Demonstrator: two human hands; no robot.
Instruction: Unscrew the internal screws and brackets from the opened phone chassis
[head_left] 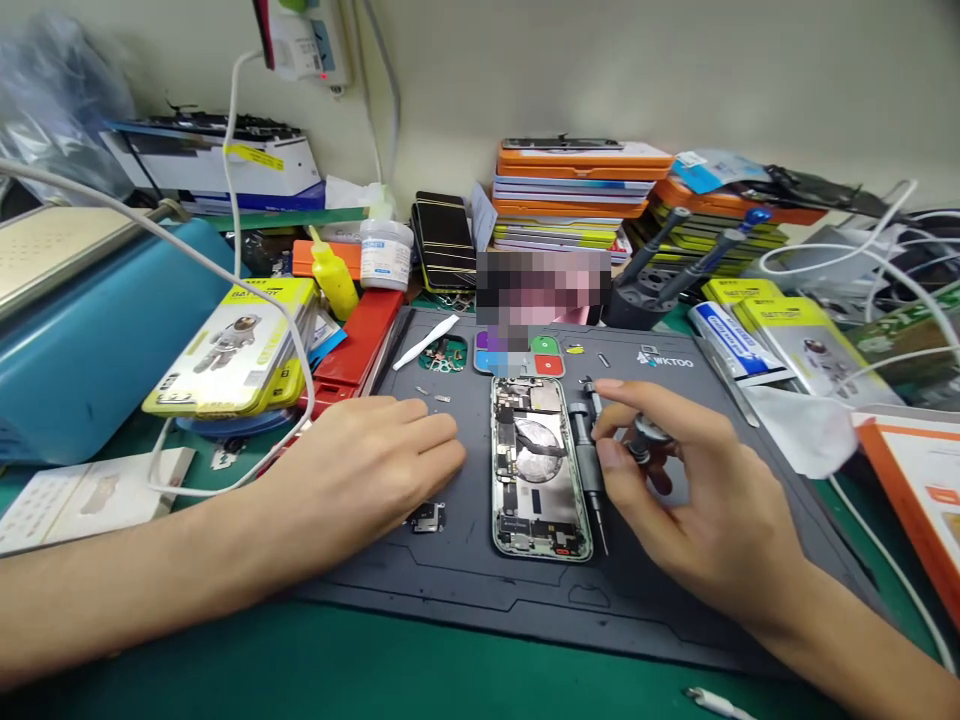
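Observation:
An opened phone (536,505) lies on the dark repair mat (465,590), its battery area, boards and round coil exposed. My left hand (382,450) rests on the mat left of it, fingers curled under and their tips hidden. Beside that hand lies a small metal phone part (427,517). To the phone's right, my right hand (697,480) is closed around a dark screwdriver (649,436), whose round end cap shows between thumb and fingers. Another grey screwdriver (586,455) lies along the phone's right edge, near my right thumb.
A white pry tool (426,342), a green part (444,354) and a coloured tray (547,364) lie beyond the phone. Yellow battery boxes (240,345) and a red case (352,360) stand left. A screwdriver holder (637,305) and stacked orange boxes (577,165) are behind.

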